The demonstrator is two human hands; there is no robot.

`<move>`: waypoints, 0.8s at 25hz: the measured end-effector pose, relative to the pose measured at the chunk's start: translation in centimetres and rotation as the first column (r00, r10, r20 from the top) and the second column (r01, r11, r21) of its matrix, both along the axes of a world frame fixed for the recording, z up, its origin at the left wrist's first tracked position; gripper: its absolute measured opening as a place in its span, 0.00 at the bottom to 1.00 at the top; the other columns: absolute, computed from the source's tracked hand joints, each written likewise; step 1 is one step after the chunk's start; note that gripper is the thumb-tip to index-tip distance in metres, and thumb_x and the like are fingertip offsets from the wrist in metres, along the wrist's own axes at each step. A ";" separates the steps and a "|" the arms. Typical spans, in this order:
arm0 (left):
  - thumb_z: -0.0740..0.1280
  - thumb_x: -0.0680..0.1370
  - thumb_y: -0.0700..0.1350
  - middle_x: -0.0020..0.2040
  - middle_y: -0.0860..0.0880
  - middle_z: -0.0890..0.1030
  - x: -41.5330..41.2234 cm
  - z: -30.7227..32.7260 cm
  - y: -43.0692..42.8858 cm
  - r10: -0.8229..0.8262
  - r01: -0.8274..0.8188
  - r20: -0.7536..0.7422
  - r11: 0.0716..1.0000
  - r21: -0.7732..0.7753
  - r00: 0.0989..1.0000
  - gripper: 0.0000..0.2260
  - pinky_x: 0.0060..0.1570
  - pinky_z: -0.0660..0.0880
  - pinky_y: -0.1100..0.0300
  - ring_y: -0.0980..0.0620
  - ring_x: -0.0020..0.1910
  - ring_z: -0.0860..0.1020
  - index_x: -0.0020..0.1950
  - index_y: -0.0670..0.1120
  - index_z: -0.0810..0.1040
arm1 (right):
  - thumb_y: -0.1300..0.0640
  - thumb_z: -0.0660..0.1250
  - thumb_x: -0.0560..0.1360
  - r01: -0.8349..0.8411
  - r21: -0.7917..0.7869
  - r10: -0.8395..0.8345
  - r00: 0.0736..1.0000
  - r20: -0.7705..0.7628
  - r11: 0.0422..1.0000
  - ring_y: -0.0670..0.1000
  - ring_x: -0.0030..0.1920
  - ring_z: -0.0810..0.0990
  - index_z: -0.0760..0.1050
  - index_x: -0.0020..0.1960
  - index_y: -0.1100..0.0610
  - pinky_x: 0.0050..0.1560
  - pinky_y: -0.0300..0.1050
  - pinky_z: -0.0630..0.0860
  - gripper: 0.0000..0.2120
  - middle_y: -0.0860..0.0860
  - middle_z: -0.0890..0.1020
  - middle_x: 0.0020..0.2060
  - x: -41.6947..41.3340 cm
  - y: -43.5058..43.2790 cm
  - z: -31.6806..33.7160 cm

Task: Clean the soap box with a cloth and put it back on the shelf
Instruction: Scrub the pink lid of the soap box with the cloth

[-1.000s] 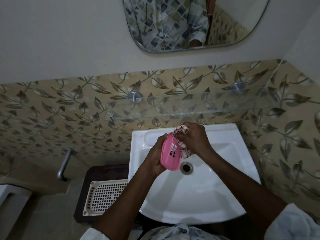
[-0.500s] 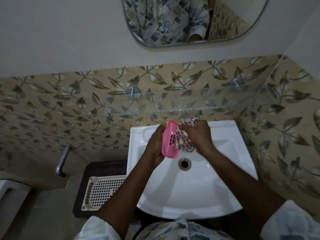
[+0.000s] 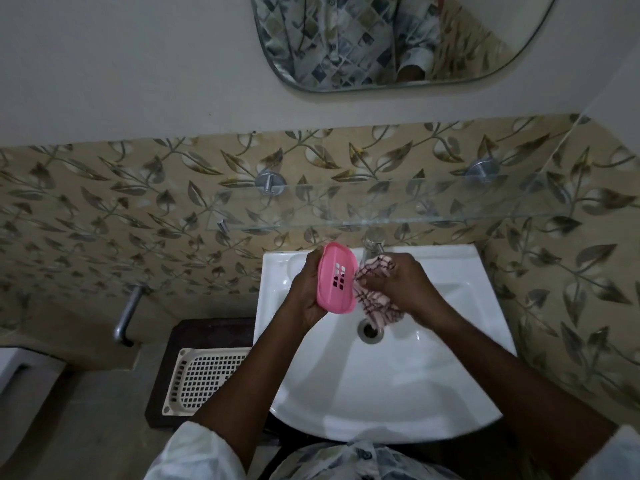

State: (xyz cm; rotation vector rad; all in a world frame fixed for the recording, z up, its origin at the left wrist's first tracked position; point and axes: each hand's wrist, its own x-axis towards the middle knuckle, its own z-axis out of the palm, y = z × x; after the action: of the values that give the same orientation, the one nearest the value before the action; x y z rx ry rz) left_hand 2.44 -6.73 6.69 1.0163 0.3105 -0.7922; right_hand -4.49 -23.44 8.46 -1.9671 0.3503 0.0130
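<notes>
A wall of beige tiles [image 3: 104, 209] printed with grey-brown leaves runs across the back and turns along the right side, with plain pale wall above it. Below it a white basin [image 3: 398, 393] fills the middle of the view, and the person's two bare forearms reach in over its front rim from patterned sleeves. The lower part of a rounded mirror [image 3: 485, 46] hangs on the plain wall above and reflects a check-patterned shirt. A clear glass shelf [image 3: 398, 206] is fixed to the tiles just above the back of the basin. Left of the basin stands a dark stand [image 3: 173, 341] with a cream perforated tray [image 3: 204, 379] lying on top. The left hand [image 3: 304, 292] is curled round the pink soap box [image 3: 337, 277], gripping it from behind along its left edge. The soap box is held up over the back left of the basin, below the shelf and clear of it, tilted so that one slotted face is turned to the camera. The right hand [image 3: 401, 282] is closed round a bunched pink cloth [image 3: 377, 299] with dark checks, which touches the soap box's right edge and hangs down toward the drain [image 3: 370, 330]. A bent metal pipe [image 3: 128, 315] comes out of the tiles at far left. A chrome tap [image 3: 374, 245] shows just behind the cloth. Two round metal brackets [image 3: 269, 181] hold the shelf to the wall.
</notes>
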 end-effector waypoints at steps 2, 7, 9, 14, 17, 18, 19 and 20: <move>0.60 0.80 0.58 0.53 0.39 0.81 0.1 -0.1 -0.4 -0.032 0.031 -0.017 0.999 -0.017 0.999 0.23 0.50 0.77 0.48 0.43 0.49 0.79 0.62 0.41 0.77 | 0.57 0.78 0.67 -0.036 0.143 0.030 0.999 0.040 0.989 0.50 0.40 0.87 0.82 0.44 0.56 0.47 0.55 0.83 0.08 0.51 0.87 0.38 0.8 -0.1 0.9; 0.62 0.80 0.59 0.45 0.37 0.84 0.2 -0.4 -1.3 -0.114 0.115 -0.085 0.993 0.009 0.990 0.27 0.42 0.82 0.50 0.41 0.43 0.83 0.64 0.38 0.76 | 0.59 0.77 0.67 -0.425 -0.074 0.431 0.893 0.130 0.902 0.50 0.43 0.85 0.83 0.47 0.55 0.50 0.51 0.82 0.09 0.51 0.87 0.42 0.2 1.6 0.3; 0.64 0.78 0.59 0.46 0.38 0.84 0.0 -0.8 -0.8 -0.152 0.153 -0.146 0.988 0.000 0.978 0.25 0.45 0.81 0.50 0.42 0.45 0.82 0.62 0.40 0.78 | 0.63 0.76 0.69 -0.603 -0.452 0.725 0.671 0.158 0.657 0.53 0.46 0.84 0.83 0.48 0.58 0.49 0.50 0.79 0.08 0.52 0.85 0.45 0.6 -0.3 0.3; 0.64 0.78 0.60 0.49 0.38 0.81 0.8 -0.2 -0.2 -0.196 0.201 -0.181 0.979 0.009 0.964 0.23 0.49 0.76 0.48 0.42 0.48 0.78 0.62 0.42 0.78 | 0.66 0.74 0.66 -0.446 -0.831 0.874 0.477 0.095 0.333 0.55 0.43 0.78 0.82 0.47 0.55 0.42 0.49 0.73 0.12 0.52 0.81 0.44 0.4 -0.2 -0.4; 0.63 0.78 0.60 0.47 0.39 0.82 1.3 0.1 0.2 -0.234 0.238 -0.194 0.971 -0.004 0.953 0.22 0.46 0.77 0.50 0.43 0.46 0.78 0.58 0.42 0.78 | 0.66 0.74 0.64 -0.358 -0.860 0.844 0.517 0.141 0.363 0.55 0.43 0.79 0.82 0.47 0.53 0.42 0.48 0.70 0.14 0.51 0.82 0.45 0.6 -0.1 -0.5; 0.64 0.78 0.60 0.46 0.39 0.83 1.3 0.1 0.3 -0.234 0.237 -0.201 0.972 -0.011 0.951 0.23 0.45 0.79 0.51 0.43 0.46 0.78 0.58 0.41 0.79 | 0.66 0.74 0.65 -0.354 -0.870 0.863 0.484 0.142 0.342 0.54 0.43 0.79 0.82 0.47 0.54 0.43 0.48 0.70 0.14 0.51 0.82 0.45 0.4 0.2 -0.7; 0.65 0.77 0.60 0.46 0.39 0.83 1.2 0.1 0.5 -0.228 0.228 -0.204 0.973 -0.022 0.952 0.23 0.45 0.80 0.51 0.42 0.47 0.79 0.59 0.41 0.79 | 0.66 0.73 0.66 -0.368 -0.866 0.874 0.464 0.146 0.340 0.53 0.43 0.78 0.82 0.48 0.54 0.44 0.46 0.70 0.13 0.51 0.82 0.45 0.2 0.3 -0.9; 0.65 0.77 0.60 0.48 0.38 0.83 1.1 -0.1 0.7 -0.219 0.216 -0.204 0.976 -0.037 0.954 0.24 0.46 0.80 0.51 0.42 0.47 0.79 0.61 0.41 0.78 | 0.66 0.73 0.67 -0.404 -0.816 0.844 0.506 0.177 0.413 0.52 0.43 0.79 0.82 0.48 0.54 0.44 0.44 0.71 0.12 0.50 0.82 0.45 0.2 0.2 -1.0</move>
State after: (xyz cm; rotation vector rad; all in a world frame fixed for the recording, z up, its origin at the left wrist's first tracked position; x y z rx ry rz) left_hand 3.49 -6.02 6.54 0.9662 0.3747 -1.1026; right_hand -4.32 -23.22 7.51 -2.5972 -1.0631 -0.2355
